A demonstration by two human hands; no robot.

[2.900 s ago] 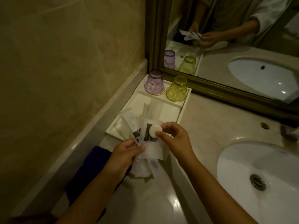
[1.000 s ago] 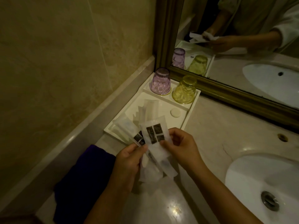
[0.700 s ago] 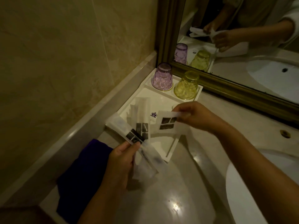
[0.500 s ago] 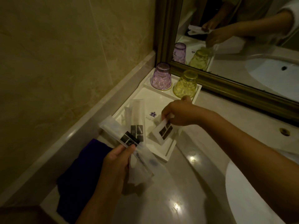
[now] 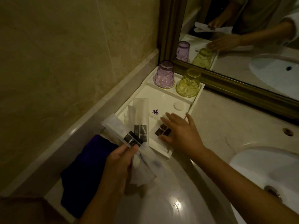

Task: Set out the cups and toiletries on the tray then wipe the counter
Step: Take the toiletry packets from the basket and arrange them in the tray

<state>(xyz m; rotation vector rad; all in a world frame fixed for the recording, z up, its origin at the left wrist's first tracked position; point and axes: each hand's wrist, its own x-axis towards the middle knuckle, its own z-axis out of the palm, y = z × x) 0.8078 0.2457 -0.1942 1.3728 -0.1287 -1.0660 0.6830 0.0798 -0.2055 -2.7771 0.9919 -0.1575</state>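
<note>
A: Right hand [image 5: 182, 135], fingers spread flat, presses 1 sachet [image 5: 162, 131] near the tray [image 5: 163, 94]'s front right edge.

B: Left hand [image 5: 119, 160] pinches 2 packets [image 5: 129, 138] (loosely?); they could slip onto the counter [image 5: 223, 120].

Cups [image 5: 176, 81] at tray's [image 5: 163, 152] far end; cloth [image 5: 84, 172] left.

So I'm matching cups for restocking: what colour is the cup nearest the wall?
Purple cup, faceted glass, upside down; head view, the only one.
</note>
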